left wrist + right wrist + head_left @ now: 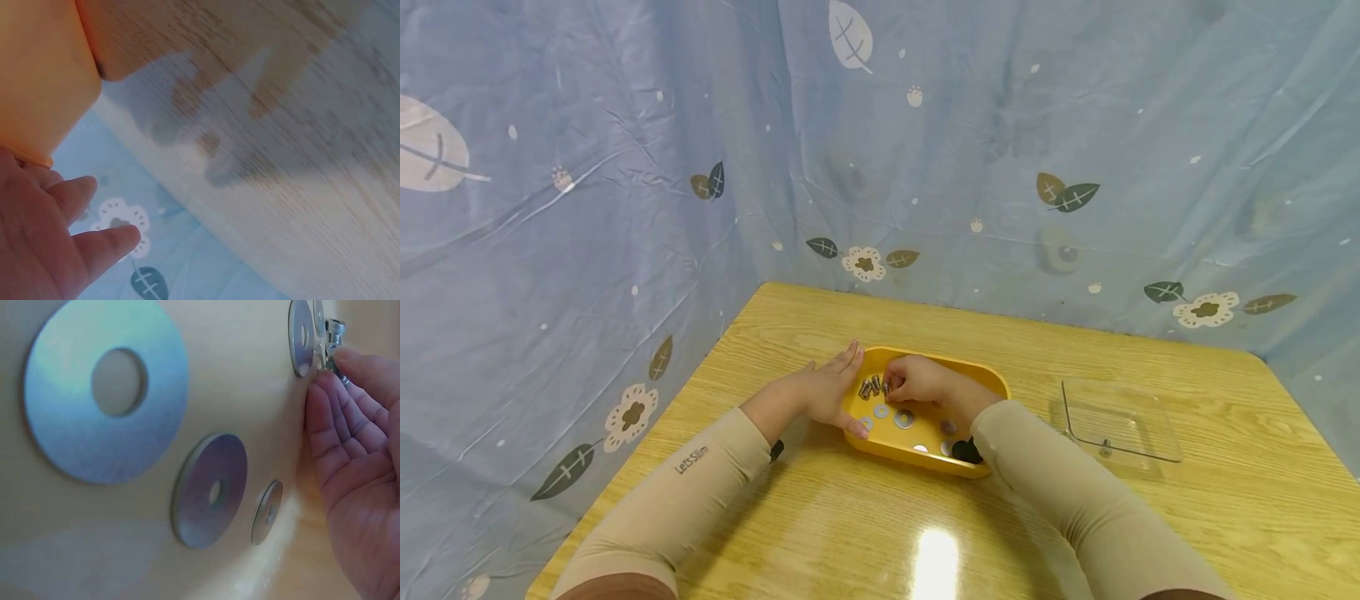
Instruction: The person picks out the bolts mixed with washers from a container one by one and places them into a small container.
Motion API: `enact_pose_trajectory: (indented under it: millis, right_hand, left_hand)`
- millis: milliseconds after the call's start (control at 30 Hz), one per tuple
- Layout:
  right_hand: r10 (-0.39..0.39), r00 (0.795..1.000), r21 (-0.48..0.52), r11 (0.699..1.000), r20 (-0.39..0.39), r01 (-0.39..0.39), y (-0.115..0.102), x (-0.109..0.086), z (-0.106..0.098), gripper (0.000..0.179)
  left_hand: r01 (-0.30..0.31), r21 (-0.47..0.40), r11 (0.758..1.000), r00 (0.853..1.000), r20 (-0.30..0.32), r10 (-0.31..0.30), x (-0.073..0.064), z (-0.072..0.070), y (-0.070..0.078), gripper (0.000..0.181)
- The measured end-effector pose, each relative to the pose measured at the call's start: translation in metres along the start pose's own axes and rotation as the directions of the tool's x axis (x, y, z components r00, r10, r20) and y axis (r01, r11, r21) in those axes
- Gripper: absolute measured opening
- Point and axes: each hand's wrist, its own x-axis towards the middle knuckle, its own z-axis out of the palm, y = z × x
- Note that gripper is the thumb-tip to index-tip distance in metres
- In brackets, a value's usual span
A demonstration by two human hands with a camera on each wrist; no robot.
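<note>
A yellow plastic tray (pixel 917 461) stands on the table, holding flat metal washers (pixel 904 419) and a small cluster of metal bolts (pixel 866 389) at its left end. My left hand (pixel 831 392) rests at the tray's left end, fingers spread, thumb over the near rim; in the left wrist view, fingers (pixel 103 247) extend beside the tray wall. Inside the tray, my right hand (pixel 925 382) pinches a bolt (pixel 335 331) between thumb and fingertips, beside the cluster. Large washers (pixel 169 394) lie close to the camera in the right wrist view.
To the right of the tray is a clear plastic container (pixel 1123 425) with a small dark metal piece (pixel 1106 447) in it. A blue patterned curtain (pixel 970 150) hangs behind and to the left of the wooden table (pixel 820 533).
</note>
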Motion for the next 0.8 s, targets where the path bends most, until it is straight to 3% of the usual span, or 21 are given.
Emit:
enact_pose_trajectory:
  millis: [167, 467, 800]
  right_hand:
    - [0.005, 0.999, 0.04, 0.999, 0.034, -0.006, -0.002, -0.002, -0.004, 0.018]
    - [-0.02, 0.998, 0.009, 1.0, 0.064, 0.02, -0.007, -0.003, -0.013, 0.02]
    - [-0.04, 0.997, 0.158, 0.987, 0.063, 0.029, -0.02, -0.006, -0.025, 0.021]
  left_hand:
    - [-0.001, 0.007, 1.0, 1.0, -0.001, 0.001, 0.001, 0.001, 0.0, 0.13]
    - [0.002, 0.013, 1.0, 1.0, 0.002, -0.002, 0.0, 0.0, 0.002, 0.13]
    - [0.0, 0.019, 1.0, 1.0, 0.0, 0.0, 0.0, -0.001, 0.001, 0.128]
